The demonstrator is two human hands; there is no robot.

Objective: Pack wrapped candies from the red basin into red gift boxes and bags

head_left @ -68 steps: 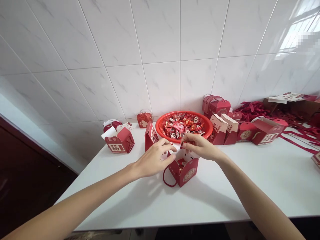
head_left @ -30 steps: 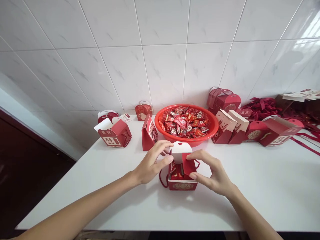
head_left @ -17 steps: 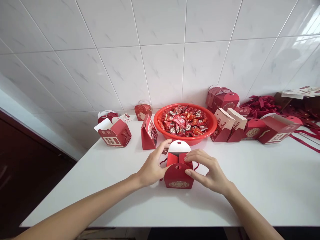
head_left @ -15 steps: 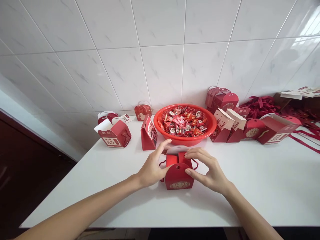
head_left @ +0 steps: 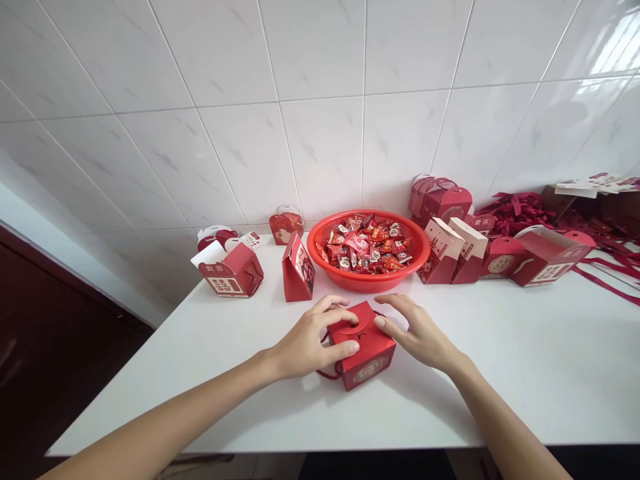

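Observation:
A small red gift box (head_left: 367,369) stands on the white table, turned slightly, its rounded top flaps folded down flat. My left hand (head_left: 313,340) is at its left side, fingers apart, with fingertips and thumb resting on the lid. At the box's right back edge is my right hand (head_left: 417,330), open, its thumb touching the lid's edge. Dark red cord loops show at the left of the box and behind it. Beyond the box is a red basket (head_left: 370,283) heaped with wrapped candies (head_left: 363,247).
An open red box (head_left: 230,270) and a triangular red box (head_left: 296,270) stand on the left. Several red and cream boxes (head_left: 440,250) line the right of the basket. Dark red ribbons (head_left: 520,217) lie at the far right, near the tiled wall (head_left: 320,153).
The box's raised flaps have been folded down flat, and the box has turned a little. My left hand has moved onto the lid. The view has shifted slightly.

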